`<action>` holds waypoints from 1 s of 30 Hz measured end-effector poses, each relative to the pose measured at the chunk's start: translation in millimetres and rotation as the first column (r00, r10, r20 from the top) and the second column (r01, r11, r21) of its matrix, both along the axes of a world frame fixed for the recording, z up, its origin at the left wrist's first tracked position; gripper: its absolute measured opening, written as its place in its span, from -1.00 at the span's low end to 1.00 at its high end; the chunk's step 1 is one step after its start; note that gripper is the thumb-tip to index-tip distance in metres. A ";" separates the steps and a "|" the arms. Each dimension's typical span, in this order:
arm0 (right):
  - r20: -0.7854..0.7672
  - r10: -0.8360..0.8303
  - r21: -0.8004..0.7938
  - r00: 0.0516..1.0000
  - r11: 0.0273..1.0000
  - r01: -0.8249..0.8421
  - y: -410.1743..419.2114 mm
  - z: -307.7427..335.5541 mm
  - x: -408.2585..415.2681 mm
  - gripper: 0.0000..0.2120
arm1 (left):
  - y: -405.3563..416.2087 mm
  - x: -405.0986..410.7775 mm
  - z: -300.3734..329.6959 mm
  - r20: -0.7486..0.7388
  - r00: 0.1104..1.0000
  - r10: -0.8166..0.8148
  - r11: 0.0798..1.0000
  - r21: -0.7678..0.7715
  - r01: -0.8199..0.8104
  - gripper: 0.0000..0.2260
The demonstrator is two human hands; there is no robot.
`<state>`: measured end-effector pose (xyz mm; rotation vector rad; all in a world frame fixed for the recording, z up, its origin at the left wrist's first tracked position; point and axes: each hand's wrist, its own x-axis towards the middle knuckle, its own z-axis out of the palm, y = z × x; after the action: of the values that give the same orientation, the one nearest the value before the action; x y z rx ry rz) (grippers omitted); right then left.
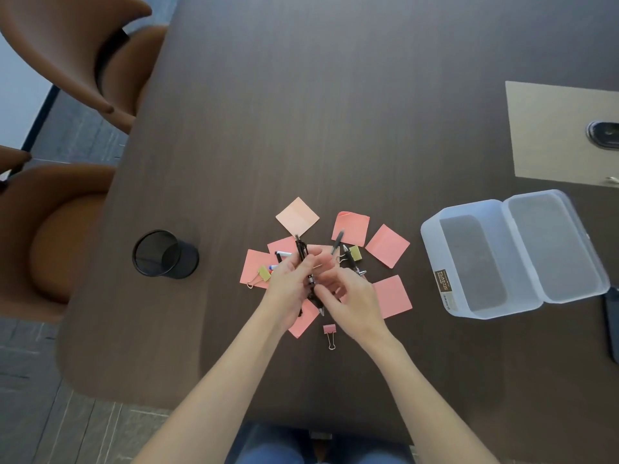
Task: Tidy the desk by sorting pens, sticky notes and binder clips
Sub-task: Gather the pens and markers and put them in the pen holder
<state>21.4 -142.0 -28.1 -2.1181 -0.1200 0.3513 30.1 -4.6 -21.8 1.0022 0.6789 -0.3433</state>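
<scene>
Dark desk (335,112): open, empty plastic box (469,309).

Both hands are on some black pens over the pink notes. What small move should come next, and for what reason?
Probably carry the pens left and drop them into the mesh cup. The left hand already grips the bundle, the right hand pinches its lower end, and the cup stands upright and looks empty. More pens still lie on the notes.

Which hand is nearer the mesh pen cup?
Left. The left hand is over the pile, right of the cup; the right hand lies farther right still.
</scene>
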 end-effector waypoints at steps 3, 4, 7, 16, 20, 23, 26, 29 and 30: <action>0.139 0.193 -0.376 0.971 0.918 -0.129 -11.1 -25.7 10.1 -0.80 | 8.2 -3.0 -1.9 -0.034 0.998 0.046 0.998 0.036 -0.045 -0.82; 0.137 0.287 -0.509 0.948 0.842 -0.181 -11.8 -35.7 13.2 -0.72 | 10.3 -3.9 -2.9 -0.044 0.998 0.049 0.998 0.051 -0.046 -0.83; 0.026 0.421 -0.664 0.907 0.685 -0.299 -8.1 -55.9 18.0 -0.55 | 13.9 -7.5 -5.2 -0.062 0.997 0.051 0.997 0.068 -0.047 -0.81; 0.179 0.306 -0.677 0.935 0.728 -0.109 -8.5 -49.6 33.5 -0.79 | 19.4 -13.7 -6.0 -0.062 0.993 0.102 0.991 0.096 -0.096 -0.76; 0.174 0.022 -0.477 0.985 0.876 0.065 -10.0 -16.5 35.4 -0.86 | 17.1 -8.1 -6.0 -0.108 0.985 0.137 0.976 0.184 -0.116 -0.82; -0.027 -0.057 -0.220 0.998 0.974 0.050 -0.6 11.0 30.0 -0.88 | 12.5 -5.3 -5.5 -0.091 0.994 0.054 0.984 0.174 -0.037 -0.82; -0.172 -0.067 -0.082 0.983 0.995 0.054 9.7 27.7 25.3 -0.80 | 6.1 -3.5 -2.5 -0.044 0.997 -0.059 0.989 0.131 0.064 -0.79; -0.186 -0.062 -0.075 0.981 0.996 0.049 12.9 28.5 25.4 -0.78 | 2.6 -1.2 -2.7 -0.037 0.996 -0.079 0.991 0.103 0.083 -0.78; -0.192 -0.054 -0.070 0.980 0.997 0.041 13.2 27.9 25.6 -0.81 | 2.0 -0.6 -3.7 -0.039 0.996 -0.074 0.992 0.098 0.078 -0.78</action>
<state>47.1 -128.8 -0.3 -2.1347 0.0559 0.5369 29.6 -2.6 -25.5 1.1213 0.6969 -0.3975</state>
